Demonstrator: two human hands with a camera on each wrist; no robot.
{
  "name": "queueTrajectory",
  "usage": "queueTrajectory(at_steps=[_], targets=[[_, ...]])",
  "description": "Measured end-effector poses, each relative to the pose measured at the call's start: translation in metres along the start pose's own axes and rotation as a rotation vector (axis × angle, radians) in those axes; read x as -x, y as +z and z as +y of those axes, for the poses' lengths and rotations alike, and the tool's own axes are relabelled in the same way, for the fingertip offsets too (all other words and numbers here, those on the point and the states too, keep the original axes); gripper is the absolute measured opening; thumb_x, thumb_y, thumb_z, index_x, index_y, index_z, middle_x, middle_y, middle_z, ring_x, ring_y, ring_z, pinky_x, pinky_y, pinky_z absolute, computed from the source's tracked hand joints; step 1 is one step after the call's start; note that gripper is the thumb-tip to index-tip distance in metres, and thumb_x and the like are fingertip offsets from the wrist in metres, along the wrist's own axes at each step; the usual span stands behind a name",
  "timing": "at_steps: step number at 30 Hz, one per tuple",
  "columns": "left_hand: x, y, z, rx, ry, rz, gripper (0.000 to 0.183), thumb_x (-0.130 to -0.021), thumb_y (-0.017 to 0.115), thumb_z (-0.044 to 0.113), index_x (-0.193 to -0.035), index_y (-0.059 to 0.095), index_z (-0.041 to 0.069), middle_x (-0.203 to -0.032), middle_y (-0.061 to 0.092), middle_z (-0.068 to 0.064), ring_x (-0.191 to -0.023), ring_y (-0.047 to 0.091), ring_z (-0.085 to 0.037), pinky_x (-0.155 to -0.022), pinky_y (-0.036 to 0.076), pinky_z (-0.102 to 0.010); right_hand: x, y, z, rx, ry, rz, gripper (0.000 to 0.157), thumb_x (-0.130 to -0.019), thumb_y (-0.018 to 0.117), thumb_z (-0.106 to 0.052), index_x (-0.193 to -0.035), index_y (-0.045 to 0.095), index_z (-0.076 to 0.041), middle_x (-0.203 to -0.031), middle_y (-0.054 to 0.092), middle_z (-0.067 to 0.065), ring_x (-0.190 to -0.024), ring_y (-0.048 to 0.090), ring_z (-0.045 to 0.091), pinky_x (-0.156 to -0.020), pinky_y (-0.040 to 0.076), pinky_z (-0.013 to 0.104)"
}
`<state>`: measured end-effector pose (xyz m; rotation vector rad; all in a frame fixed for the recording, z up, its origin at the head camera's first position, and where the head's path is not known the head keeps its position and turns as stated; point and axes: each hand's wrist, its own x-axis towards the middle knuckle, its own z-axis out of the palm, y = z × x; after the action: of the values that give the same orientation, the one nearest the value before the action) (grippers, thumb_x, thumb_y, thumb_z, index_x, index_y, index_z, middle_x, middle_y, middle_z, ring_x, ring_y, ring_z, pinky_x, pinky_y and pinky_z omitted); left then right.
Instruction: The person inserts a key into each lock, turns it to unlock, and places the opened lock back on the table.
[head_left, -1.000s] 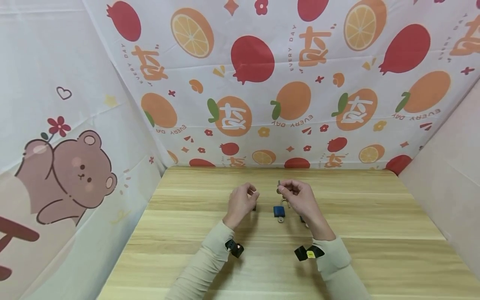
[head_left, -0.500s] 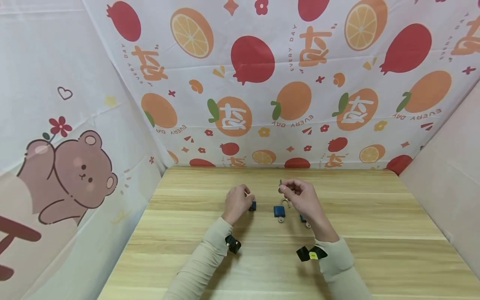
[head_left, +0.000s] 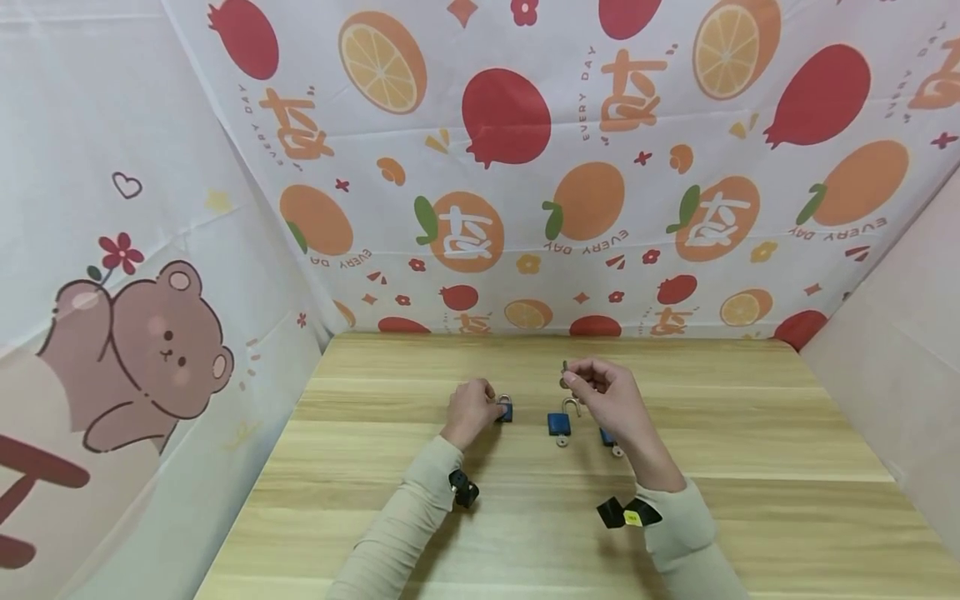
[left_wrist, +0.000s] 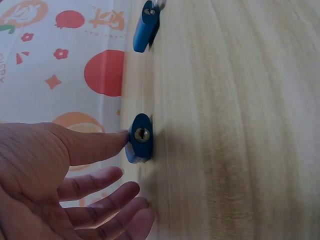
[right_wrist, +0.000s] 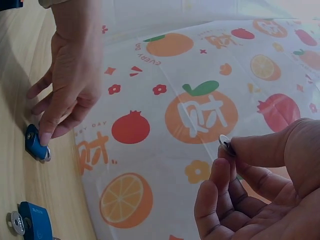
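Observation:
In the head view, my left hand is at a small blue padlock whose silver shackle looks closed. The left wrist view shows my thumb touching that padlock, its keyhole without a key, while the other fingers stay loosely bent and apart. My right hand pinches a small key between thumb and index finger, raised above the table. Between the hands lies a second blue padlock, its shackle swung open and a key at its bottom.
A third blue padlock, partly hidden behind my right wrist, has a round-headed key by it. The wooden table meets a fruit-printed cloth at the back. Another cloth with a bear print hangs on the left.
My left hand has drawn slightly left, uncovering the padlock beside it, and its thumb now touches that padlock. My right hand shifts slightly right and keeps pinching the key.

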<state>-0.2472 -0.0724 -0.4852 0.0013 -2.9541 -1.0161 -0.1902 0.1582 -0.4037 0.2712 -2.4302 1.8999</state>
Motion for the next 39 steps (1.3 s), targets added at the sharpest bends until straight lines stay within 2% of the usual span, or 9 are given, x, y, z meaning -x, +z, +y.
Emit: queueTrajectory(at_steps=[3, 7, 16, 19, 22, 24, 26, 32, 39], targets=[[0.0, 0.0, -0.001, 0.0, -0.02, -0.024, 0.026, -0.08, 0.086, 0.02, -0.092, 0.072, 0.002, -0.089, 0.073, -0.011, -0.076, 0.062, -0.024, -0.068, 0.051, -0.036, 0.001, 0.0, -0.001, 0.003, 0.003, -0.002, 0.021, -0.1, 0.065, -0.016, -0.111, 0.069, 0.001, -0.101, 0.069, 0.02, -0.072, 0.057, 0.007, -0.063, 0.049, 0.021], [-0.001, 0.001, -0.002, -0.013, 0.0, -0.027, 0.024, -0.081, 0.086, 0.022, -0.086, 0.072, 0.004, -0.086, 0.072, -0.009, -0.074, 0.061, -0.022, -0.066, 0.049, -0.034, 0.001, 0.0, -0.001, 0.01, 0.005, -0.006, 0.021, -0.1, 0.065, -0.017, -0.111, 0.07, 0.0, -0.101, 0.069, 0.021, -0.072, 0.057, 0.008, -0.064, 0.049, 0.021], [-0.002, 0.003, 0.0, -0.011, -0.028, -0.076, 0.022, -0.084, 0.083, 0.023, -0.08, 0.07, 0.006, -0.08, 0.07, -0.005, -0.069, 0.057, -0.017, -0.061, 0.044, -0.028, 0.002, -0.002, -0.002, 0.022, 0.011, -0.002, 0.027, -0.1, 0.065, -0.019, -0.115, 0.069, 0.004, -0.101, 0.067, 0.022, -0.073, 0.058, 0.014, -0.063, 0.049, 0.023], [-0.001, 0.004, 0.001, -0.011, -0.042, -0.094, 0.029, -0.086, 0.081, 0.022, -0.066, 0.064, 0.009, -0.065, 0.059, 0.001, -0.06, 0.049, -0.014, -0.055, 0.038, -0.026, 0.001, -0.002, -0.003, 0.018, 0.015, -0.004, 0.026, -0.1, 0.065, -0.018, -0.114, 0.069, 0.004, -0.099, 0.067, 0.02, -0.072, 0.057, 0.013, -0.063, 0.049, 0.024], [-0.001, 0.005, 0.003, -0.011, -0.051, -0.1, 0.05, -0.088, 0.079, 0.021, -0.05, 0.047, 0.014, -0.05, 0.039, 0.007, -0.049, 0.035, -0.01, -0.047, 0.028, -0.024, 0.001, -0.002, -0.003, 0.015, 0.011, -0.004, 0.025, -0.1, 0.066, -0.018, -0.114, 0.069, 0.003, -0.094, 0.067, 0.012, -0.07, 0.056, 0.009, -0.063, 0.05, 0.026], [-0.002, 0.006, 0.003, -0.019, -0.052, -0.096, 0.058, -0.088, 0.077, 0.021, -0.046, 0.037, 0.017, -0.046, 0.029, 0.009, -0.045, 0.029, -0.009, -0.045, 0.022, -0.023, 0.001, -0.002, -0.004, 0.01, 0.009, -0.005, 0.024, -0.1, 0.066, -0.017, -0.113, 0.069, 0.002, -0.093, 0.066, 0.01, -0.07, 0.055, 0.008, -0.063, 0.049, 0.025], [-0.002, 0.007, 0.004, -0.03, -0.05, -0.091, 0.062, -0.088, 0.076, 0.021, -0.045, 0.033, 0.018, -0.044, 0.024, 0.009, -0.043, 0.026, -0.008, -0.043, 0.019, -0.023, 0.0, -0.002, -0.004, 0.008, 0.005, -0.006, 0.024, -0.1, 0.066, -0.017, -0.113, 0.069, 0.002, -0.093, 0.066, 0.01, -0.069, 0.055, 0.008, -0.062, 0.049, 0.024], [-0.001, 0.009, 0.007, -0.058, -0.051, -0.095, 0.06, -0.09, 0.074, 0.022, -0.045, 0.034, 0.018, -0.043, 0.026, 0.009, -0.04, 0.028, -0.009, -0.04, 0.019, -0.023, 0.001, -0.001, -0.004, 0.009, 0.008, -0.007, 0.026, -0.1, 0.066, -0.018, -0.115, 0.069, 0.003, -0.101, 0.067, 0.021, -0.072, 0.058, 0.013, -0.063, 0.049, 0.021], [0.002, 0.011, 0.009, -0.072, -0.065, -0.089, 0.051, -0.087, 0.066, 0.013, -0.049, 0.033, 0.018, -0.046, 0.026, 0.007, -0.043, 0.031, -0.013, -0.04, 0.024, -0.028, 0.001, 0.0, 0.0, 0.004, 0.009, -0.022, 0.023, -0.1, 0.064, -0.018, -0.114, 0.069, 0.0, -0.098, 0.068, 0.014, -0.075, 0.058, 0.021, -0.064, 0.049, 0.022]])
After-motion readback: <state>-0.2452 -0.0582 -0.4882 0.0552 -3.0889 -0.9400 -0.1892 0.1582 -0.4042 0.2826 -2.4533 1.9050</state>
